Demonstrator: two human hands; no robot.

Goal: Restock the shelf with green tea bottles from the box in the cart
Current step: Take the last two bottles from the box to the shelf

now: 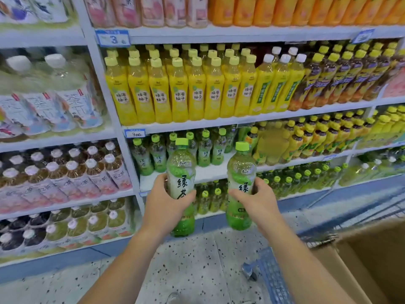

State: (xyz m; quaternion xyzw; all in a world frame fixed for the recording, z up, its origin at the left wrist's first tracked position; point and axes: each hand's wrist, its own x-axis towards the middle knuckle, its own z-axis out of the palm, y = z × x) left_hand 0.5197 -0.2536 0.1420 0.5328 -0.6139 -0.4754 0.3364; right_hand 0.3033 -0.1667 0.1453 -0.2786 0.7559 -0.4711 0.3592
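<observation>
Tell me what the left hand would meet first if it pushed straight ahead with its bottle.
Probably the bare front of the shelf, then the shelved bottles behind it. The left hand and its held bottle look short of the edge, though depth is unclear.

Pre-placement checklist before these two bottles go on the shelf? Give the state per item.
1. Left hand grips left bottle round its middle: ok.
2. Right hand grips right bottle round its middle: ok.
3. Both bottles close to upright, green caps on: ok.
4. Free room on the shelf: ok, bare white board in front of the back row.
5. Product match with the shelved green tea bottles: ok by cap and label colour; small print is too blurred to read.
6. Stock left in the box: cannot tell, its inside is out of view.
</observation>
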